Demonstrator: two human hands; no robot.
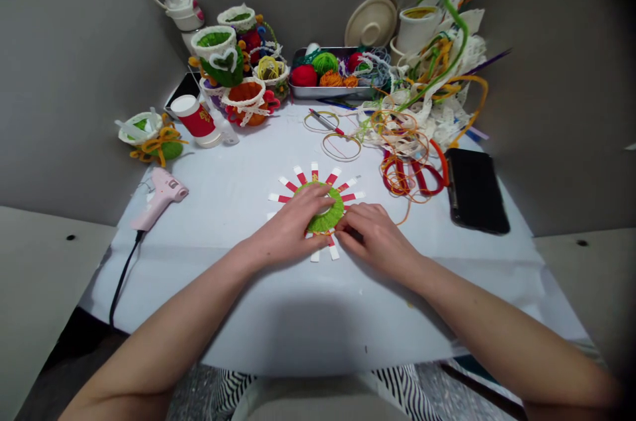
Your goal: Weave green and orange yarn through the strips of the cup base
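Note:
A paper cup (315, 172), slit into red and white strips spread like rays, sits in front of me with a ring of green yarn (338, 209) woven round its middle. My left hand (293, 219) grips it, fingers over the ring and thumb at the near edge. At the ring's lower right, my right hand (372, 232) is closed in a pinch by the strips. A thin orange yarn (406, 214) runs from a tangle toward this hand, and some orange shows along the ring's near edge. The right fingertips are partly hidden.
A pink glue gun (161, 199) with a cord lies left. Decorated yarn cups (218, 53) stand behind it. A metal tin (322, 93) holds yarn balls. Red-handled scissors (427, 179) lie under tangled orange yarn, beside a black phone (477, 189). Lace (422, 103) is heaped back right.

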